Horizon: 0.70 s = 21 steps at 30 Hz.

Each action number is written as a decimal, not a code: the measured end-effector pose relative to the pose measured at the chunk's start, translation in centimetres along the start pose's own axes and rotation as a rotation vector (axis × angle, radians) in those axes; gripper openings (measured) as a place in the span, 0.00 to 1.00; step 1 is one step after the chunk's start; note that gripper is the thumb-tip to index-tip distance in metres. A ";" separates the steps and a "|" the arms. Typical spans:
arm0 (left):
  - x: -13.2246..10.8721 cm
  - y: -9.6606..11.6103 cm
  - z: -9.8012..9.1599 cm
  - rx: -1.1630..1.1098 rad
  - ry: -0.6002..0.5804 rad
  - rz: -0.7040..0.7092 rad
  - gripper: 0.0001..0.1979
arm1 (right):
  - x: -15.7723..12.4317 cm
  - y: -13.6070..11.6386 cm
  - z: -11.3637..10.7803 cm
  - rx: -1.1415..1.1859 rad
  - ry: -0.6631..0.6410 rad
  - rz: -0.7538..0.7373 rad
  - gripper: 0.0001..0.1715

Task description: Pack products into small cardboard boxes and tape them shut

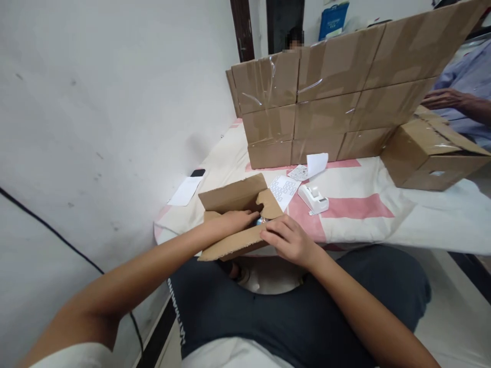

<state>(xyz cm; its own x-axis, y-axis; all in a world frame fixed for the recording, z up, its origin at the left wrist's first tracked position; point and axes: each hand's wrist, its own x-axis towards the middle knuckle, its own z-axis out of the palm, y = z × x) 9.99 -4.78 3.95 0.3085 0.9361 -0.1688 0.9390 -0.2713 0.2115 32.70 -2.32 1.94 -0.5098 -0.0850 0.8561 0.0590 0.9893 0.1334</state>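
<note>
An open cardboard box (233, 245) sits at the near edge of the cloth-covered table, its flaps standing up and out. My left hand (240, 219) reaches into it, fingers stretched out and lying flat, beside a small blue, shiny item (260, 221). Most of that item is hidden by the box and my hands, so its kind does not show. At the right end of the box, my right hand (287, 239) is closed on the cardboard edge, near a notched flap (268, 204).
Beyond lie printed sheets (284, 190), a white tape dispenser (313, 198), and a white paper (184, 191) with a black phone-like object (198, 173). Stacked taped boxes (326, 102) form a barrier. At right, a person's hand (447, 98) is above another box (429, 158). A wall (95, 102) borders the left.
</note>
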 end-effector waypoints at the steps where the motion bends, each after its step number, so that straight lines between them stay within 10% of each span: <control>1: 0.0 0.1 -0.6 0.009 -0.034 -0.004 0.18 | -0.1 0.0 -0.2 0.005 -0.004 0.011 0.14; 6: -2.6 1.0 -6.8 -0.030 -0.093 0.070 0.17 | -0.7 -0.1 -1.3 0.046 0.006 0.050 0.14; 9: -6.1 0.0 -8.2 -0.303 0.374 0.014 0.21 | -1.0 0.1 -1.5 0.101 0.034 0.078 0.21; 14: -11.4 -3.1 -1.4 -0.501 0.669 -0.065 0.27 | -0.9 1.0 -0.4 0.113 0.175 0.288 0.30; 18: -14.4 -5.2 6.3 -0.128 0.923 -0.633 0.18 | -1.9 2.3 1.7 0.187 0.220 0.660 0.32; 21: -16.6 -6.7 10.3 -0.101 0.902 -0.956 0.16 | -3.6 3.2 3.1 0.394 0.096 0.836 0.30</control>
<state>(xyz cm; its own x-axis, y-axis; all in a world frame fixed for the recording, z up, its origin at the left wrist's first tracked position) 0.16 -20.84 -4.53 -0.7121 0.5783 0.3980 0.7011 0.5573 0.4448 32.02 1.52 -2.25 -0.3585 0.6819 0.6376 0.0707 0.7009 -0.7098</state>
